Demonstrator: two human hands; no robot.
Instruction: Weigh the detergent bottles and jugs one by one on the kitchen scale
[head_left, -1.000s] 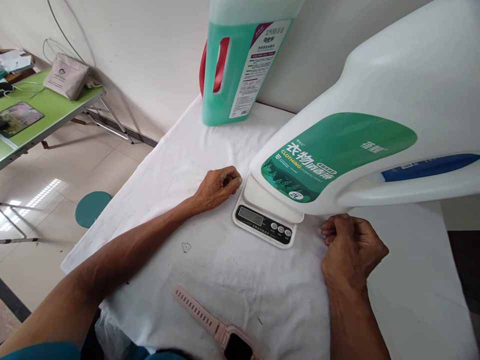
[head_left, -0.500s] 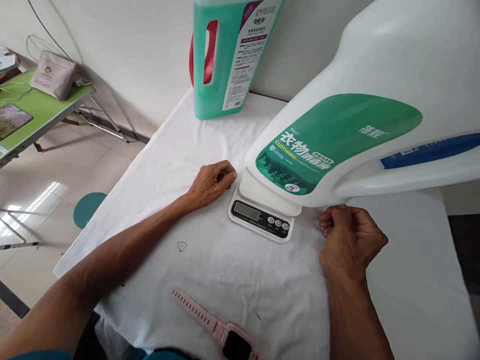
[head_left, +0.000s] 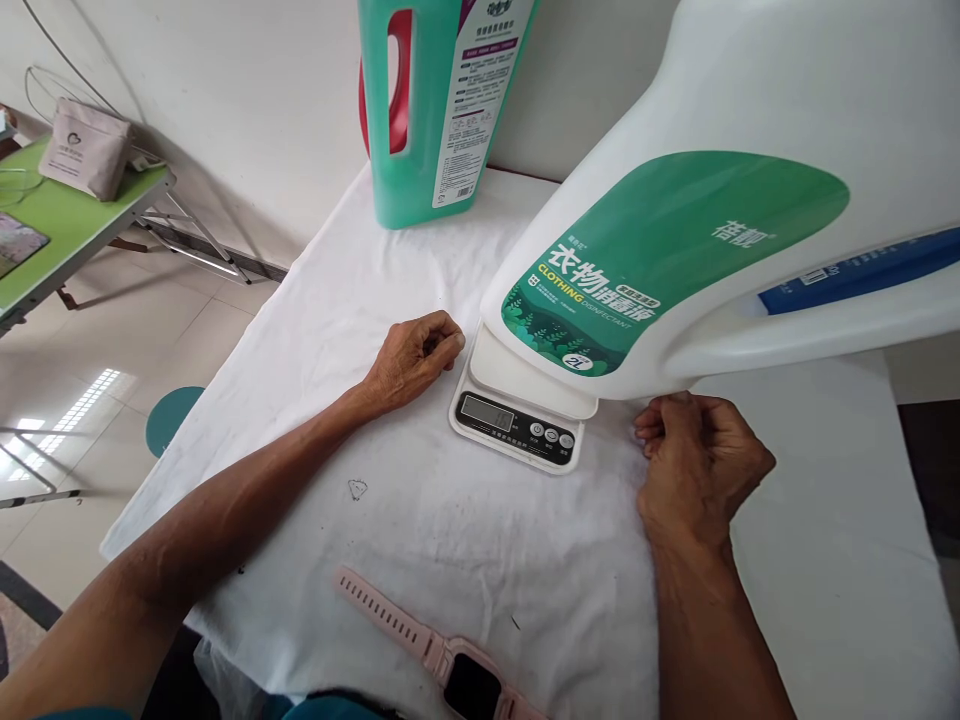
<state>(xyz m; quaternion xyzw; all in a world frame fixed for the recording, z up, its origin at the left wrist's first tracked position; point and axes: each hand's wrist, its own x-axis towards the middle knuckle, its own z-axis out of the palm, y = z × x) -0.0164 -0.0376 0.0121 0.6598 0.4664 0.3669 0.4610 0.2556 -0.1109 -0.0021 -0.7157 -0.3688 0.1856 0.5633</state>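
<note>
A big white jug of clothing disinfectant [head_left: 675,250] with a green label stands on a small white kitchen scale [head_left: 517,430]. The scale's display is lit, but I cannot read its digits clearly. Just left of the scale, my left hand [head_left: 416,355] rests on the white cloth, fingers curled closed with nothing seen in them. My right hand [head_left: 697,460] lies right of the scale, below the jug's handle, also curled into a loose fist; no object shows in it. Neither hand grips the jug.
Behind, a green bottle with a red handle [head_left: 420,180] stands near the wall. A pink smartwatch [head_left: 472,685] lies at the front of the cloth. On the left are a green folding table [head_left: 82,225] with a beige pouch [head_left: 86,150], and a teal stool [head_left: 172,415].
The view has shifted a little, so things appear slightly higher and further left. Both hands, the jug and the scale keep their places.
</note>
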